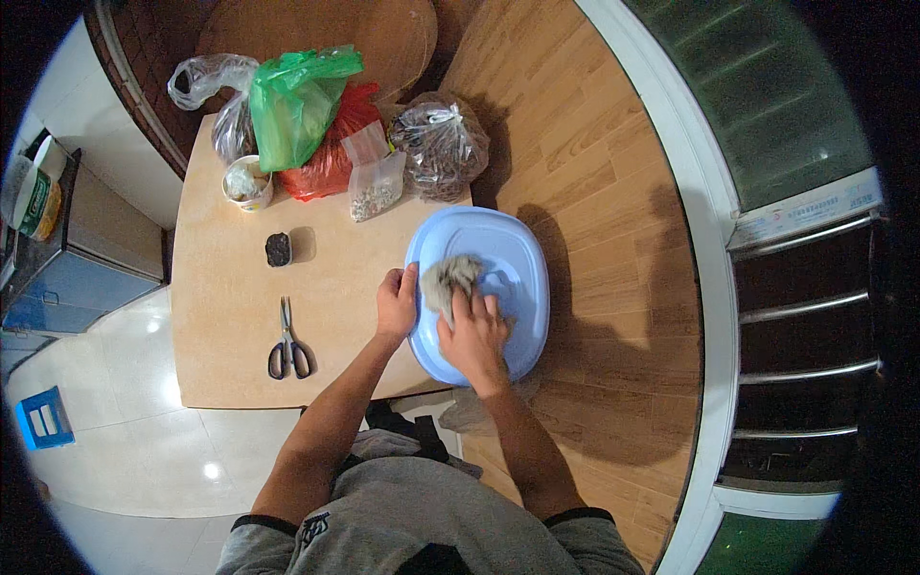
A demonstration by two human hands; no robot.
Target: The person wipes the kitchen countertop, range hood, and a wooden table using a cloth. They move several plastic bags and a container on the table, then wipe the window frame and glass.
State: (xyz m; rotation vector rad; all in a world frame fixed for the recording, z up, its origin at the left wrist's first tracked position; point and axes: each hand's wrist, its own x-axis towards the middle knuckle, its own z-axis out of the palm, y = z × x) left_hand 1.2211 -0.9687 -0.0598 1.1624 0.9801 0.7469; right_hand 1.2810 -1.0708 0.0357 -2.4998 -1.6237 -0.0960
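A light blue plastic lid or shallow basin (528,287) lies at the right edge of the wooden table (223,316), partly over the edge. My left hand (397,302) grips its left rim, thumb on top. On its surface my right hand (474,334) presses a crumpled grey cloth (449,277), fingers on the fabric. Scissors with dark handles (289,352) lie on the table to the left, blades pointing away from me. Beyond them stands a small container of dark soil (278,249).
Along the table's far side stand a white tub (247,184), a green plastic bag (295,108), a red bag (323,169), a small clear bag of granules (375,188) and a tied clear bag (440,147). A blue stool (44,419) is on the floor at left.
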